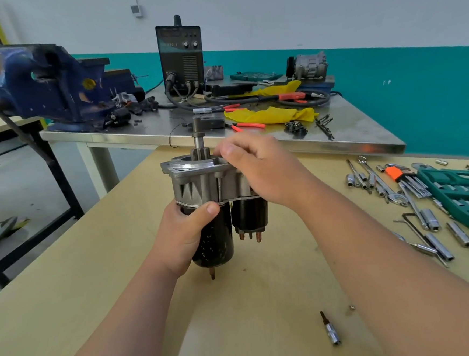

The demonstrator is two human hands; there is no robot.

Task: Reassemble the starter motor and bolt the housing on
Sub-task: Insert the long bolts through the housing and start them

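the starter motor (212, 235) is held upright, long axis vertical, pinion shaft (198, 141) on top; the left hand (184, 232) grips its black body just under the housing (197, 186), and the right hand (260, 170), nearer the housing's top rim, curls its fingers there, whether pinching a bolt i cannot tell
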